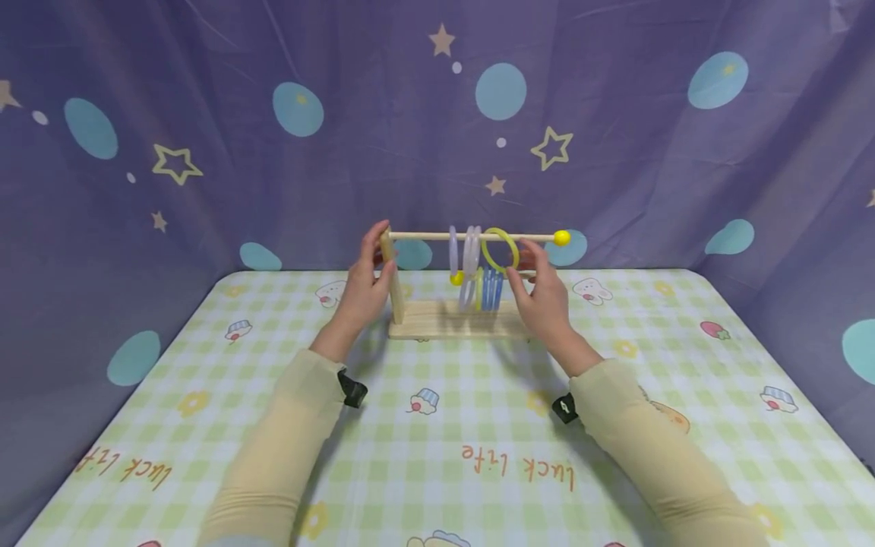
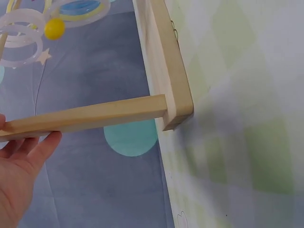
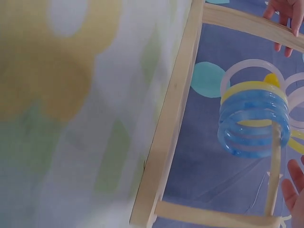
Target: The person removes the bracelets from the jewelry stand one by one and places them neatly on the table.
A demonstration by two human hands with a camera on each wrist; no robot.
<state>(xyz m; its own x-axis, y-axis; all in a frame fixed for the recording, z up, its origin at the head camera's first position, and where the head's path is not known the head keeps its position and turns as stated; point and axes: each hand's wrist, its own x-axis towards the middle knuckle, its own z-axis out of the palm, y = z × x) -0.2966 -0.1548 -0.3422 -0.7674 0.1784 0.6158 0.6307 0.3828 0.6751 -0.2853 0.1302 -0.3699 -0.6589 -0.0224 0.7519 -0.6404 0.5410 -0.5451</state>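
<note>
At the left post (image 1: 396, 292) of a wooden stand (image 1: 437, 328), the left hand (image 1: 360, 292) clamps its grip round the wood, while the right hand (image 1: 543, 300), thumb and fingers apart, is just beside 1 yellow ring (image 1: 484, 251) on the upper rod (image 1: 424, 235), blue rings (image 1: 490, 292) hanging lower, above the counter (image 1: 383, 448).

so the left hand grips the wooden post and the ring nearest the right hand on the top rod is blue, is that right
Not quite: in the head view, the ring nearest the right hand on the top rod is yellow, not blue.
</note>
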